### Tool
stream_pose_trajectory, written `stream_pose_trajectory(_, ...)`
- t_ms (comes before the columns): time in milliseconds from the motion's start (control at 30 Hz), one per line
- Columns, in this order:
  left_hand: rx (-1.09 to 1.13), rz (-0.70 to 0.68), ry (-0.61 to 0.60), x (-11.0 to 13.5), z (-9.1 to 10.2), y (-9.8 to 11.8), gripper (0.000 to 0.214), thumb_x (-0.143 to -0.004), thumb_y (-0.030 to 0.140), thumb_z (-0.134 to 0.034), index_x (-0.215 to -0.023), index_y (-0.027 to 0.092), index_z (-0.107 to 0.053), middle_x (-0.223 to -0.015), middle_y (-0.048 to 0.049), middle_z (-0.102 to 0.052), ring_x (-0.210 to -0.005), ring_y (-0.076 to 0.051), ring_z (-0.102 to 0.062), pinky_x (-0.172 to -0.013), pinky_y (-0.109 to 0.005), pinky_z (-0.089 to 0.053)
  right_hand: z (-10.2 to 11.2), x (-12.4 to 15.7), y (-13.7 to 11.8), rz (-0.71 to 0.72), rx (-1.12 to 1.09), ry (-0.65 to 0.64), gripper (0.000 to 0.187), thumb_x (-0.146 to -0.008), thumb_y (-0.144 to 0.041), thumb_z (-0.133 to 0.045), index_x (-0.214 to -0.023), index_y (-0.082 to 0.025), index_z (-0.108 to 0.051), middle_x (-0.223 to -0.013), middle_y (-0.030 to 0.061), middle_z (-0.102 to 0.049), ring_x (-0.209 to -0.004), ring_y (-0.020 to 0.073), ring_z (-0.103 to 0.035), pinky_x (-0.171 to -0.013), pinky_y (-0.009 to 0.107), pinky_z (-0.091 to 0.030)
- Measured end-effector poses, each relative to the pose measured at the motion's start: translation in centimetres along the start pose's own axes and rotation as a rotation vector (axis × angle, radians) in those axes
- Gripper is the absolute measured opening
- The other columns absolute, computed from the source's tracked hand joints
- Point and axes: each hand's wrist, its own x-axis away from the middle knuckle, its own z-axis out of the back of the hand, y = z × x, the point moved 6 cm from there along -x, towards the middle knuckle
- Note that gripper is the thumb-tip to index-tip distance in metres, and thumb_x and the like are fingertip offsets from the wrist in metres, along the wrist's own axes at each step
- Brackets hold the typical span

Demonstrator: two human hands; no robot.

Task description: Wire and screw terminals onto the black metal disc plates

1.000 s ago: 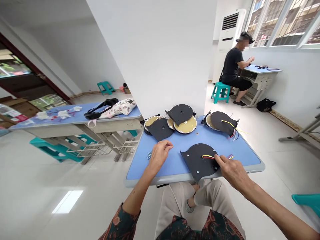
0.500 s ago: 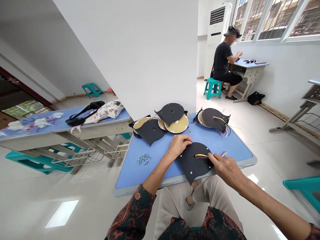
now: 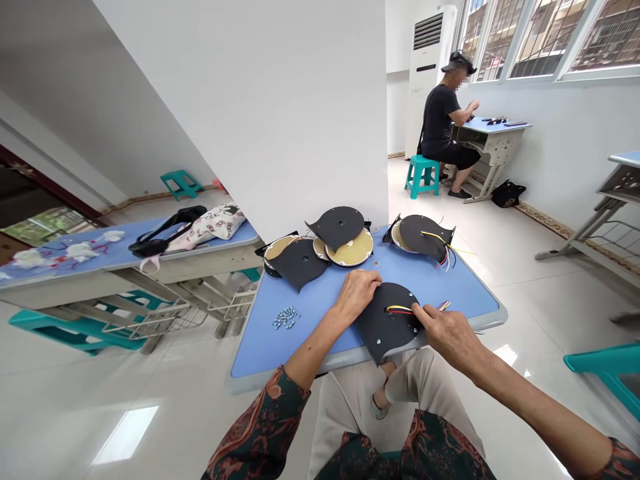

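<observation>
A black teardrop-shaped plate (image 3: 393, 327) with screws around its rim rests at the near edge of the blue table (image 3: 330, 343). Red, yellow, white and black wires (image 3: 399, 309) come out of its centre hole and run to the right. My left hand (image 3: 357, 293) is closed on the plate's upper left edge, fingertips pinched. At the right edge, my right hand (image 3: 447, 333) grips the plate, its fingertips over the wires, whose ends show beyond the fingers. A small pile of silver screws (image 3: 285, 317) lies left of my left forearm.
Similar black plates with gold discs stand along the far side: one at left (image 3: 300, 260), one in the middle (image 3: 340, 227), one with wires at right (image 3: 425, 233). A side table (image 3: 185, 267) holds bags and white bundles. A person (image 3: 443, 113) sits at another desk.
The whole view has shifted slightly. Both hands keep their hold at the same edges of the black plate, and little else differs.
</observation>
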Motion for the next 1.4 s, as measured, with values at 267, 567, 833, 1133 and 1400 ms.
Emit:
stream_pose_trajectory(267,-0.093,-0.007,-0.025,-0.1,-0.2,0.1,0.021,-0.093,0.015,-0.06,-0.096,0.02,-0.08,-0.09,-0.0072,-0.078,-0.087,-0.02,-0.07,-0.083,-0.029,-0.051,0.2,-0.1,-0.1,-0.012,-0.025,-0.065,0.051,-0.079,0.012,-0.045,-0.118,-0.014,-0.063,-0.077,0.0028,-0.067,-0.052,0.0136,-0.056,-0.051,0.032,-0.02)
stream_pose_trajectory(567,0.123,0.106,0.042,-0.1,0.3,-0.7,0.018,-0.089,0.013,-0.064,-0.086,0.021,-0.08,-0.09,-0.004,-0.08,-0.087,-0.02,-0.073,-0.088,-0.03,-0.052,5.2,-0.1,5.3,-0.348,-0.735,0.181,0.026,-0.097,-0.03,-0.057,-0.121,-0.024,-0.068,-0.108,0.0083,-0.075,-0.079,0.0188,-0.069,-0.063,0.029,-0.051)
stream_pose_trajectory(833,0.638,0.246,0.061,-0.8,-0.5,-1.4,0.016,-0.08,0.007,-0.066,-0.09,0.015,-0.074,-0.075,-0.0009,-0.076,-0.07,-0.015,-0.072,-0.069,-0.024,-0.057,8.5,-11.9,10.3,-0.486,-1.981,0.843,0.044,-0.09,-0.063,-0.066,-0.079,-0.023,-0.052,-0.069,-0.0051,-0.049,-0.045,0.0048,-0.027,-0.038,0.018,-0.026)
stream_pose_trajectory(1133,0.602,0.213,-0.006,-0.9,-1.3,-1.7,0.015,-0.08,0.011,-0.066,-0.092,0.016,-0.073,-0.079,-0.002,-0.075,-0.074,-0.015,-0.071,-0.071,-0.024,-0.057,-0.6,-17.2,4.9,-0.399,-2.244,0.567,0.049,-0.09,-0.069,-0.06,-0.078,-0.023,-0.05,-0.059,-0.0078,-0.033,-0.048,0.0087,-0.024,-0.047,0.022,-0.031)
stream_pose_trajectory(1400,0.694,0.29,0.011,-0.4,-1.3,-2.1,0.028,-0.078,0.007,-0.064,-0.103,0.018,-0.07,-0.079,0.0001,-0.073,-0.071,-0.014,-0.07,-0.07,-0.025,-0.058,-1.2,-15.6,4.1,-0.326,-2.137,0.465,0.037,-0.091,-0.054,-0.066,-0.082,-0.024,-0.047,-0.073,-0.0038,-0.044,-0.059,0.012,-0.036,-0.062,0.031,-0.042)
